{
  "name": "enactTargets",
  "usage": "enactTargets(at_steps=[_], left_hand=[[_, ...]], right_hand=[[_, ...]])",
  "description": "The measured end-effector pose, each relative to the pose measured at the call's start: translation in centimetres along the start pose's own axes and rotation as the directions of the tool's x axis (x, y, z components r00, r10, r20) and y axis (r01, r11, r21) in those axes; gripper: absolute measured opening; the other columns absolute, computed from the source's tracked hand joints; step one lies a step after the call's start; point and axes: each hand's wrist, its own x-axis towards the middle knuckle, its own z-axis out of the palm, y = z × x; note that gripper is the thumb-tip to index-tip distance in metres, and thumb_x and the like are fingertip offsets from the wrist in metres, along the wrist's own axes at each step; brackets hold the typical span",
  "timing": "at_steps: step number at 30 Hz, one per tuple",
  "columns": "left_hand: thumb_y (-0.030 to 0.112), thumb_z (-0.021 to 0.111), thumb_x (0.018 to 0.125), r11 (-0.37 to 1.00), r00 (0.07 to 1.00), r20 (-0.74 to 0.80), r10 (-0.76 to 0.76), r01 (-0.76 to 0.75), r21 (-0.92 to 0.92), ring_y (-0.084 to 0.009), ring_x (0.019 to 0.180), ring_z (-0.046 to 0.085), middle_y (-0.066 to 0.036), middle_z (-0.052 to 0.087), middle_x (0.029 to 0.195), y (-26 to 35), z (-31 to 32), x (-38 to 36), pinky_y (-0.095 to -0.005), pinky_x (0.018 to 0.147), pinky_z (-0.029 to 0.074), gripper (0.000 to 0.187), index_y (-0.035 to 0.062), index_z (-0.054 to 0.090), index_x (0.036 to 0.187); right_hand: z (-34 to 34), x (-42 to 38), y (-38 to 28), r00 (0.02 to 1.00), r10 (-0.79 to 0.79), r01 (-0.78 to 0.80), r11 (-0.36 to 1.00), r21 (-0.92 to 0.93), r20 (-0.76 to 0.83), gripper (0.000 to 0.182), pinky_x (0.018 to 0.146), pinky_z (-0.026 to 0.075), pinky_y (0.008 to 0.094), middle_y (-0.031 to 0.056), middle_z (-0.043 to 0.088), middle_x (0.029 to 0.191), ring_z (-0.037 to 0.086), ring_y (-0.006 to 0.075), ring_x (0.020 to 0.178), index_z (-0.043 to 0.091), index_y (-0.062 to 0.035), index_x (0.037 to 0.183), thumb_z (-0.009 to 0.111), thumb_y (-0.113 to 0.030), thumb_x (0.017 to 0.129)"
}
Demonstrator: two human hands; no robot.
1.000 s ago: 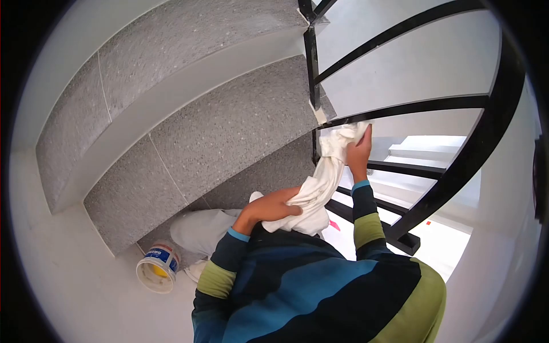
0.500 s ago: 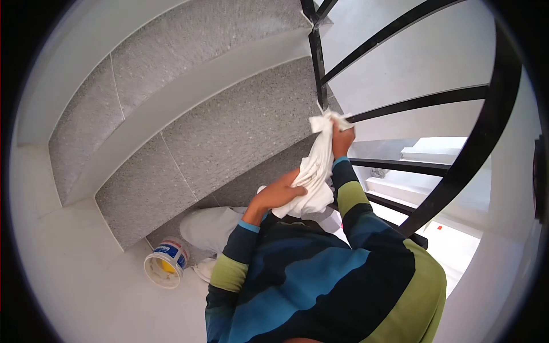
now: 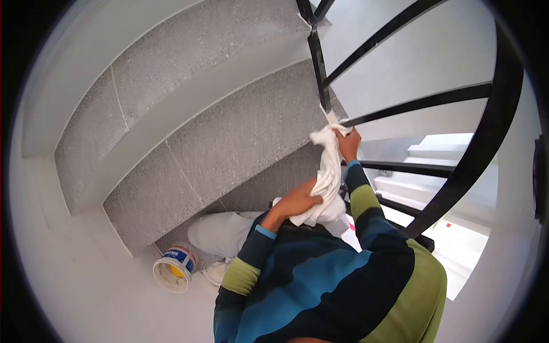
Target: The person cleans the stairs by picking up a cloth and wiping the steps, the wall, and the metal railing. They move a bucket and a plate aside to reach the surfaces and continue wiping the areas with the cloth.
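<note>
A long white cloth (image 3: 327,177) hangs bunched between my two hands. My left hand (image 3: 298,204) is closed around its lower, wider part, close in front of my body. At the upper end, my right hand (image 3: 347,144) pinches the cloth beside the foot of a black railing post (image 3: 319,71), at the inner edge of a grey stair tread (image 3: 246,134). A pale patch (image 3: 331,118) shows at the foot of this post, just above the cloth.
Black railing bars (image 3: 423,104) run along the right side, joined to a broad curved black rail (image 3: 486,148). Another grey step (image 3: 177,48) rises above. A white bucket (image 3: 175,267) with a blue label and something yellow inside stands lower left, near my grey-trousered leg (image 3: 220,231).
My right hand and the cloth's upper end have drawn slightly down from the post, baring the pale patch. My left hand has shifted right with the cloth. The whole view has moved a little.
</note>
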Motion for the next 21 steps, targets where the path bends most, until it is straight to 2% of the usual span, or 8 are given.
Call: enactTargets(at_steps=[2, 3, 6, 7, 9, 10, 12, 21], left_hand=[[0.016, 0.056, 0.076, 0.993, 0.997, 0.000, -0.078, 0.078, 0.091, -0.0243, 0.113, 0.047, -0.015, 0.052, 0.121, 0.2, 0.0, 0.0, -0.0310, 0.097, 0.033, 0.055, 0.0020, 0.042, 0.127], [0.016, 0.056, 0.076, 0.994, 0.997, -0.003, -0.075, 0.075, 0.085, -0.0243, 0.113, 0.047, -0.015, 0.052, 0.121, 0.0, 0.5, -0.1, -0.0310, 0.097, 0.033, 0.055, 0.0020, 0.042, 0.127], [0.014, 0.055, 0.076, 0.991, 1.000, -0.027, -0.008, 0.011, 0.132, -0.0270, 0.115, 0.046, -0.017, 0.050, 0.123, -0.5, 1.3, 1.2, -0.0323, 0.098, 0.032, 0.056, 0.0021, 0.040, 0.128], [0.014, 0.055, 0.076, 0.992, 1.000, -0.026, 0.000, 0.003, 0.123, -0.0270, 0.115, 0.046, -0.017, 0.050, 0.123, -1.0, 1.7, 2.3, -0.0323, 0.098, 0.032, 0.056, 0.0021, 0.040, 0.128], [0.013, 0.054, 0.076, 0.998, 0.998, -0.053, 0.035, -0.037, -0.042, -0.0282, 0.116, 0.045, -0.018, 0.048, 0.125, -2.3, 2.7, 4.0, -0.0327, 0.098, 0.031, 0.059, 0.0028, 0.035, 0.131], [0.013, 0.054, 0.076, 0.998, 0.998, -0.051, 0.030, -0.032, -0.051, -0.0282, 0.116, 0.045, -0.018, 0.048, 0.125, -2.2, 2.9, 4.5, -0.0327, 0.098, 0.031, 0.059, 0.0028, 0.035, 0.131], [0.012, 0.054, 0.076, 0.994, 0.995, -0.072, -0.062, 0.068, 0.089, -0.0280, 0.116, 0.045, -0.018, 0.047, 0.126, -1.8, 3.1, 5.4, -0.0326, 0.099, 0.031, 0.062, 0.0032, 0.031, 0.133], [0.024, 0.054, 0.074, 0.975, 0.998, -0.054, -0.026, 0.038, 0.218, -0.0367, 0.109, 0.049, -0.023, 0.051, 0.118, -1.5, 2.3, 4.3, -0.0392, 0.092, 0.037, 0.059, 0.0025, 0.037, 0.126]], right_hand=[[-0.9, 0.2, 2.7, 0.986, 0.088, -0.094, 0.995, 0.035, 0.138, 0.025, 0.063, 0.046, 0.0310, 0.0097, 0.064, 0.075, 0.060, 0.0175, 0.066, 0.062, 0.0016, 0.087, 0.069, -0.014, 0.070], [-0.8, 0.2, 2.7, 0.912, 0.410, -0.388, 0.834, 0.392, 0.031, 0.015, 0.062, 0.046, 0.0311, 0.0101, 0.064, 0.073, 0.059, 0.0170, 0.067, 0.062, 0.0019, 0.081, 0.065, -0.005, 0.068], [-1.5, 2.0, 3.7, 0.693, 0.714, -0.432, 0.526, 0.733, -0.103, 0.011, 0.059, 0.046, 0.0331, 0.0090, 0.063, 0.070, 0.060, 0.0185, 0.066, 0.064, -0.0017, 0.077, 0.064, -0.006, 0.068], [-1.0, 3.4, 5.8, 0.814, 0.539, -0.455, 0.823, 0.341, -0.216, 0.011, 0.059, 0.047, 0.0343, 0.0085, 0.063, 0.069, 0.061, 0.0197, 0.067, 0.064, -0.0031, 0.078, 0.064, -0.008, 0.068], [1.5, 6.5, 11.0, 0.937, 0.253, -0.319, 0.901, -0.293, -0.242, 0.009, 0.060, 0.048, 0.0358, 0.0090, 0.062, 0.067, 0.063, 0.0228, 0.069, 0.063, -0.0061, 0.074, 0.065, -0.013, 0.069], [2.8, 7.5, 13.1, 0.973, 0.047, -0.026, 0.995, 0.093, -0.227, 0.010, 0.064, 0.048, 0.0361, 0.0118, 0.063, 0.071, 0.063, 0.0269, 0.071, 0.063, -0.0067, 0.076, 0.064, -0.015, 0.071], [2.3, 8.1, 11.4, 0.991, 0.109, -0.109, 0.994, -0.007, 0.080, 0.017, 0.070, 0.048, 0.0388, 0.0157, 0.064, 0.083, 0.062, 0.0328, 0.079, 0.064, -0.0080, 0.087, 0.062, -0.019, 0.074], [0.0, 7.2, 12.5, 0.968, 0.110, -0.002, 0.901, -0.434, 0.223, 0.024, 0.073, 0.049, 0.0352, 0.0154, 0.063, 0.085, 0.060, 0.0312, 0.078, 0.062, -0.0082, 0.095, 0.063, -0.021, 0.074]])
